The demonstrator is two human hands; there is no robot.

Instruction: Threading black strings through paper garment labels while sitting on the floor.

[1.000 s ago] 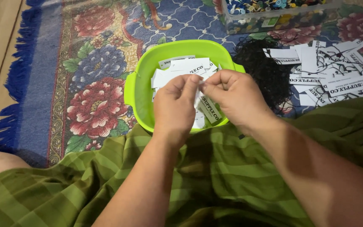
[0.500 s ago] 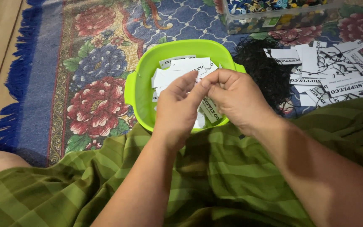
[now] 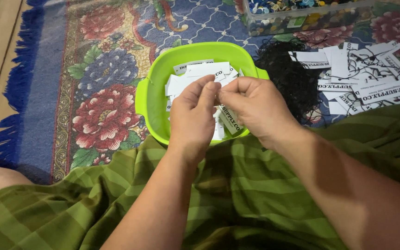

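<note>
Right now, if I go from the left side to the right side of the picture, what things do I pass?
Blue fringe of the rug → big red flower on the rug → green bowl → left hand → right hand → black strings → white paper tags.

A single head-worn camera looks steeply down and forward from the seated person's eye height. It sits close over the round lime-green plastic bowl (image 3: pixel 150 95), which lies just above frame centre. Nearer than the bowl, the green striped cloth (image 3: pixel 237 194) on the lap fills the lower frame; beyond it, the flowered woven carpet (image 3: pixel 103 69) runs to the top edge.
</note>
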